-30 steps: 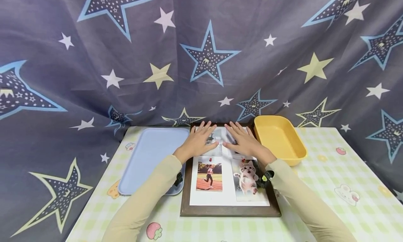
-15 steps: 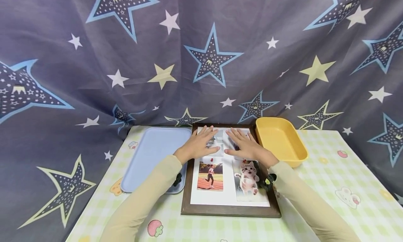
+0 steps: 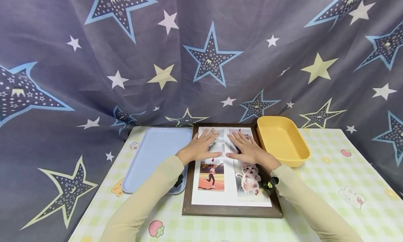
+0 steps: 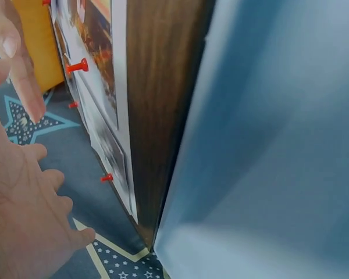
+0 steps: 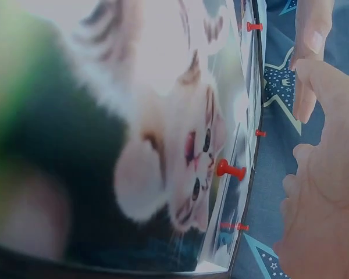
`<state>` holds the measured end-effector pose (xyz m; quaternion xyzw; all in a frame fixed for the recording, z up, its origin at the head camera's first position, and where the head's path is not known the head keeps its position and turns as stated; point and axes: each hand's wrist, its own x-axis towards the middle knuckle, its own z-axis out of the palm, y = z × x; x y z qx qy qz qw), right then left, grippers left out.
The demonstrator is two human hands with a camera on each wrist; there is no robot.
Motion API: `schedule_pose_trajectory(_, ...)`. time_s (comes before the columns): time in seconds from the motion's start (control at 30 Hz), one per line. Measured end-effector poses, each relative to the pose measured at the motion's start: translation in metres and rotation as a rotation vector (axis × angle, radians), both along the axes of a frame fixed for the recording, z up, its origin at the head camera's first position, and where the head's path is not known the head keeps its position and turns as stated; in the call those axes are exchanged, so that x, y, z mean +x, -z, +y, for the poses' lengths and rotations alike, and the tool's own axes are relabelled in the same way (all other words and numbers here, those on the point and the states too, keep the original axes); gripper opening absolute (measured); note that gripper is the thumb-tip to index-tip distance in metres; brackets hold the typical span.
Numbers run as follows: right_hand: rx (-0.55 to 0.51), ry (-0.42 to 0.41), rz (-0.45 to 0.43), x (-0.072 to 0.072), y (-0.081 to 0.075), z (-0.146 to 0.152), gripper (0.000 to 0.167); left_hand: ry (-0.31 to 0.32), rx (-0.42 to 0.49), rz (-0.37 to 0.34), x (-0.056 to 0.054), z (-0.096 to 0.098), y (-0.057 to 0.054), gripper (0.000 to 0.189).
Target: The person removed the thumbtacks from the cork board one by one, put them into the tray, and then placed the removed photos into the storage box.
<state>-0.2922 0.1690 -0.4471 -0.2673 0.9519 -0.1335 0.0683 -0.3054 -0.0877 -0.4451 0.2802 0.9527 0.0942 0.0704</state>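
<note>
A brown-framed white pinboard (image 3: 231, 210) lies on the table with several photos pinned to it. At its near half are a runner photo (image 3: 211, 176) and a kitten photo (image 3: 249, 180); a red push pin (image 5: 230, 170) stands at the kitten photo's top edge. My left hand (image 3: 201, 147) hovers over the upper left photo, fingers spread, holding nothing. Over the upper right photo, my right hand (image 3: 248, 150) is likewise spread. Both wrist views show a gap between palms and board. The hands partly hide the two upper photos.
A pale blue tray (image 3: 154, 152) lies directly left of the board. At the board's upper right stands a yellow bin (image 3: 283, 140). The checked tablecloth (image 3: 327, 175) runs back to a star-patterned curtain (image 3: 258, 70).
Both hands have drawn slightly toward the near side of the board, still spread. A red pin at the top right photo now shows. The head view has shifted a little.
</note>
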Motion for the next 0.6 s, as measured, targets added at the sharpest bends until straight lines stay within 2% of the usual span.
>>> schedule_pose_trajectory(0.27,0.012,-0.011,0.026,-0.0033,-0.0057,-0.0026,0.089,-0.016,-0.008,-0.004,-0.0015,-0.0025,0.0009,0.092)
schedule_pose_trajectory(0.6,-0.010,-0.018,0.012,0.0029,-0.0061,-0.0002,0.088,-0.017,0.026,-0.066,0.0060,-0.0029,0.0059,0.091)
